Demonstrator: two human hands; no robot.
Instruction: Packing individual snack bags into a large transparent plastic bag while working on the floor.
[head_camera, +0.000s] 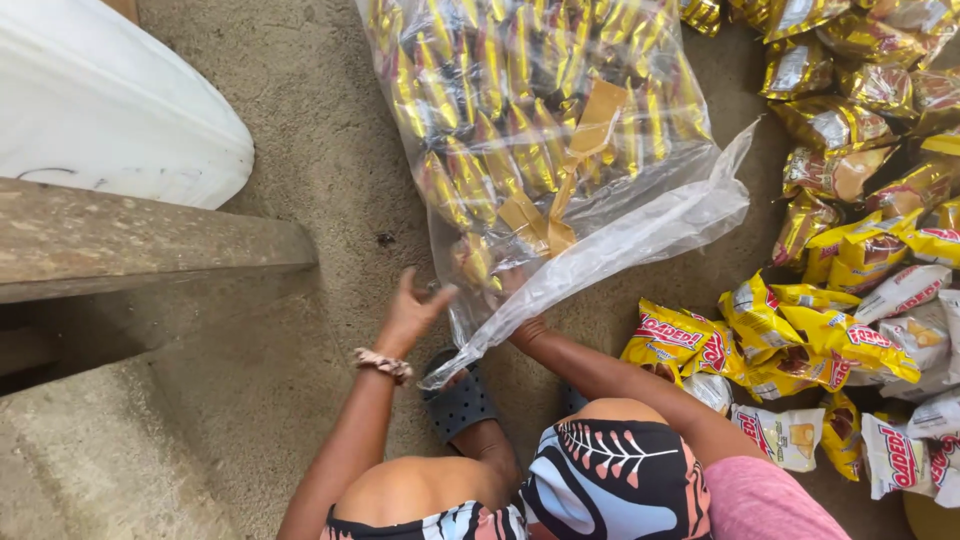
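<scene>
Left hand hovers with fingers spread beside a clear plastic bag crammed with shiny gold packets, while the right hand reaches inside, its grip hidden.

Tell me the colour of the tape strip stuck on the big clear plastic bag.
Tan-brown tape strip on the clear plastic bag, seen in the head view.

Small shop's stock spot or home yard, informal packing place. Bare concrete floor as work ground. Big clear plastic bag stuffed with gold snack packets lies on floor. Right of bag: loose heap of yellow and white snack packets. Left of bag: rough wooden plank, white sack behind it.
</scene>
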